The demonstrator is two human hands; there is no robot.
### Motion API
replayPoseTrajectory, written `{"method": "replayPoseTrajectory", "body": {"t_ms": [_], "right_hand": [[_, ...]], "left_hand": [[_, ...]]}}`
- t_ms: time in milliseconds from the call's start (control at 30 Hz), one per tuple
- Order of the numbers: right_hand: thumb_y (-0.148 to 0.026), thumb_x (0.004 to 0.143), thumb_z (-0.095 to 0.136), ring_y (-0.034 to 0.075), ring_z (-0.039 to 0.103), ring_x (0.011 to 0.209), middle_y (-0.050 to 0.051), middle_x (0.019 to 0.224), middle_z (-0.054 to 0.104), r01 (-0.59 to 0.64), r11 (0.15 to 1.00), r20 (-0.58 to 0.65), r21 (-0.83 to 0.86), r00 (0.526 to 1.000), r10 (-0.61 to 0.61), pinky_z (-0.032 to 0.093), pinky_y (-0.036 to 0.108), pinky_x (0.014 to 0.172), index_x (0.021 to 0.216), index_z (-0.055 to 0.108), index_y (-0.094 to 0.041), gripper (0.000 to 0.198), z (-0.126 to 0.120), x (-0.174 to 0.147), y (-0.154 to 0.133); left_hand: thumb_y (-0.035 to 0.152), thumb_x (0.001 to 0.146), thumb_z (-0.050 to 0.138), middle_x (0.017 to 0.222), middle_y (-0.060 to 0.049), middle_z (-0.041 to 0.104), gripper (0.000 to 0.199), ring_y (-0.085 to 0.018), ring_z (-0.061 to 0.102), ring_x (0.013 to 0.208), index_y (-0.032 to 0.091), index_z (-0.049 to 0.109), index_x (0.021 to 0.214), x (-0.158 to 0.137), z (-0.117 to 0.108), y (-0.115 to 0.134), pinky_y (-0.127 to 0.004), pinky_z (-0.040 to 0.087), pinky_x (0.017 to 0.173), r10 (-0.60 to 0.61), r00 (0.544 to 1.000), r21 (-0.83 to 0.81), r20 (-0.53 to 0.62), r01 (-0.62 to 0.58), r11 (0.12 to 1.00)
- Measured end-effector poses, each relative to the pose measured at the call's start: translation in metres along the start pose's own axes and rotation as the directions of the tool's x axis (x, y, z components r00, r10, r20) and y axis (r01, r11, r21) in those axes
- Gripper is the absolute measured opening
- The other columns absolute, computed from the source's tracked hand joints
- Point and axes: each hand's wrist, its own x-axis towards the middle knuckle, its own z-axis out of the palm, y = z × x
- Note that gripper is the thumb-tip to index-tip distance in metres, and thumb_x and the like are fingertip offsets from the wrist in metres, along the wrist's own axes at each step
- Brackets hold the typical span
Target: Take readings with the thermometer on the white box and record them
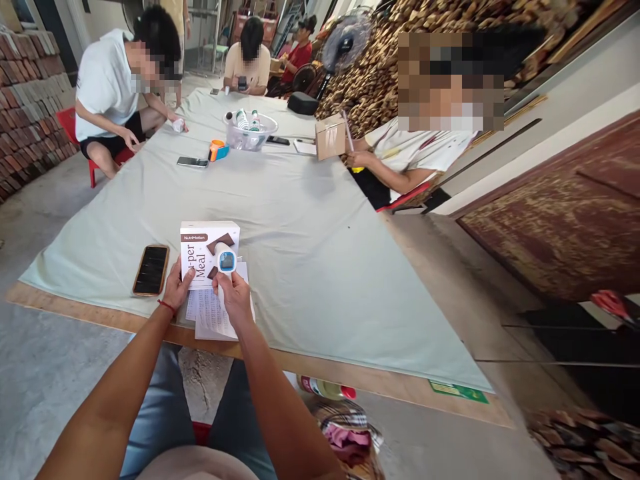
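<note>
My left hand [177,288] grips the lower left edge of a white box [191,230] printed with "NutriMotion" and "Meal", its thumb on the front face. In my right hand [234,297] is a white handheld infrared thermometer [220,251] with a blue-rimmed display facing me. It overlaps the box's right side, hiding part of the print. Whether it touches the box I cannot tell. Beneath both hands, printed sheets of paper [207,319] lie at the table's near edge. A smartphone [151,269] with a dark screen rests left of my left hand.
A pale green cloth covers the table [310,267]. Farther back are a clear plastic basket [253,137] with bottles, an orange-and-blue tape roll [217,150], another phone [193,162] and a cardboard box [330,138]. Several people sit around the table. A fan [345,43] stands behind.
</note>
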Motion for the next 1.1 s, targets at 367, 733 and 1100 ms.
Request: {"method": "replayPoseTrajectory", "body": {"t_ms": [367, 733, 1100], "right_hand": [[-0.051, 0.076, 0.059, 0.012, 0.048, 0.054, -0.004, 0.055, 0.053, -0.011, 1.0, 0.009, -0.003, 1.0, 0.011, 0.039, 0.026, 0.055, 0.068, 0.054, -0.022, 0.031, -0.0013, 0.0016, 0.0056], [-0.05, 0.076, 0.057, 0.012, 0.045, 0.055, -0.004, 0.055, 0.05, -0.017, 1.0, 0.032, -0.003, 0.999, 0.017, 0.037, 0.025, 0.056, 0.062, 0.05, -0.022, 0.032, -0.0029, 0.0014, 0.0021], [-0.051, 0.075, 0.056, 0.012, 0.045, 0.057, -0.004, 0.056, 0.051, -0.03, 0.999, 0.033, -0.026, 0.999, 0.03, 0.037, 0.026, 0.057, 0.061, 0.049, -0.022, 0.033, -0.0025, 0.0004, -0.0013]], "left_hand": [[0.063, 0.087, 0.053, 0.118, -0.013, 0.064, 0.064, -0.029, 0.06, 0.111, 0.016, 0.055, 0.131, -0.0002, 0.0019, -0.0034, -0.046, 0.045, 0.101, -0.011, 0.999, -0.078, -0.034, 0.008, 0.997], [0.06, 0.089, 0.053, 0.125, -0.014, 0.063, 0.06, -0.031, 0.056, 0.12, 0.017, 0.055, 0.131, 0.0003, 0.001, -0.0019, -0.047, 0.043, 0.104, 0.012, 1.0, -0.086, -0.026, -0.014, 0.996], [0.061, 0.088, 0.052, 0.126, -0.013, 0.063, 0.06, -0.03, 0.057, 0.12, 0.017, 0.055, 0.129, 0.001, 0.0005, 0.0014, -0.047, 0.043, 0.106, 0.014, 1.0, -0.079, -0.023, -0.015, 0.997]]}}
